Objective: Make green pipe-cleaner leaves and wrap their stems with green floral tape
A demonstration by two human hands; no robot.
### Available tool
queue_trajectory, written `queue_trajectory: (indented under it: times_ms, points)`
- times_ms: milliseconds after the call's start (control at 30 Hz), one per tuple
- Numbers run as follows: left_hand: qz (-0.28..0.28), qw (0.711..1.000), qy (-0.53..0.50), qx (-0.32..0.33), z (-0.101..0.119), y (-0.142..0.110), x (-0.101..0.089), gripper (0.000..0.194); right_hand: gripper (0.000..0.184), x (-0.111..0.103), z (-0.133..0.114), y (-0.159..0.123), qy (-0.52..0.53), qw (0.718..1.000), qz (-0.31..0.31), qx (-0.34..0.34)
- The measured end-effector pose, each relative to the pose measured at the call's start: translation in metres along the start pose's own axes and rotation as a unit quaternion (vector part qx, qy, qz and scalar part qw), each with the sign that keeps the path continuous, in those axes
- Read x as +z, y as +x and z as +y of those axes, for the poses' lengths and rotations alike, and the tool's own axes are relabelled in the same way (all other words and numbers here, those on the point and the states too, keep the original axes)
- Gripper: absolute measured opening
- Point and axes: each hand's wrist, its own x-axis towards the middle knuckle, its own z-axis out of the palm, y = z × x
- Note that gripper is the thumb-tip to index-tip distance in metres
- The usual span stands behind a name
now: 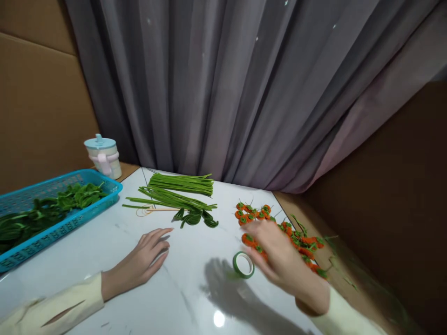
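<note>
My left hand (141,263) lies flat on the white table (104,242), fingers stretched out and holding nothing. My right hand (279,258) hovers over a scatter of small orange craft fruits (253,213) with green tops, its fingers blurred by motion. A roll of green tape (243,264) stands on the table just left of that hand, touching or nearly touching its fingers. Farther back lie bundles of green stems (181,184), a few dark green leaves (195,217) and a thin wooden stick (162,210).
A blue plastic basket (70,223) holding green leaves sits at the left. A small white container with a light blue lid (104,156) stands behind it. Grey curtains hang at the back, and brown panels flank both sides.
</note>
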Motion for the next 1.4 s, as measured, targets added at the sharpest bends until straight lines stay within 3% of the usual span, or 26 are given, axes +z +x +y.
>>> queue_trajectory:
  times_ms: [100, 167, 233, 467, 667, 733, 833, 933, 1033, 1133, 1233, 1333, 1400]
  points:
    - [0.004, 1.0, -0.002, 0.0, -0.001, 0.012, 0.002, 0.014, 0.037, 0.032, -0.003, -0.011, 0.082, 0.988, -0.128, -0.004]
    - [0.011, 1.0, -0.005, 0.01, -0.003, 0.021, 0.003, 0.015, 0.048, 0.051, -0.003, -0.023, 0.126, 0.979, -0.159, 0.024]
    - [0.016, 1.0, -0.008, 0.024, -0.006, 0.03, 0.006, 0.017, 0.045, 0.062, -0.002, -0.033, 0.147, 0.975, -0.157, 0.051]
    - [0.032, 0.996, -0.022, 0.078, -0.008, 0.063, 0.02, 0.017, 0.007, 0.073, -0.001, -0.05, 0.172, 0.976, -0.11, 0.072]
    - [0.048, 0.991, -0.029, 0.12, -0.01, 0.067, 0.023, 0.017, 0.014, 0.082, -0.007, -0.049, 0.18, 0.977, -0.07, 0.086]
    - [0.066, 0.993, -0.027, 0.095, -0.013, 0.065, 0.024, 0.017, 0.015, 0.085, -0.008, -0.044, 0.187, 0.975, -0.08, 0.093]
    - [0.108, 0.994, -0.032, -0.016, -0.022, 0.065, 0.027, 0.02, 0.016, 0.092, -0.008, -0.038, 0.224, 0.964, -0.093, 0.113]
    - [0.144, 0.98, -0.064, -0.119, -0.032, 0.069, 0.033, 0.029, 0.019, 0.1, -0.005, -0.036, 0.27, 0.949, -0.075, 0.147]
    - [0.121, 0.975, -0.126, -0.14, -0.04, 0.074, 0.037, 0.039, 0.021, 0.104, -0.003, -0.037, 0.289, 0.935, -0.055, 0.198]
    - [0.081, 0.983, -0.125, -0.11, -0.04, 0.076, 0.037, 0.041, 0.021, 0.105, -0.002, -0.039, 0.317, 0.917, -0.042, 0.237]
    - [0.091, 0.992, -0.073, -0.055, -0.031, 0.072, 0.035, 0.036, 0.021, 0.104, -0.001, -0.038, 0.371, 0.886, -0.014, 0.276]
    - [0.089, 0.991, -0.095, 0.021, -0.009, 0.067, 0.029, 0.028, 0.022, 0.097, -0.001, -0.032, 0.435, 0.841, 0.017, 0.321]
    - [0.027, 0.981, -0.181, 0.058, 0.013, 0.066, 0.025, 0.031, 0.021, 0.089, -0.002, -0.026, 0.482, 0.802, 0.03, 0.352]
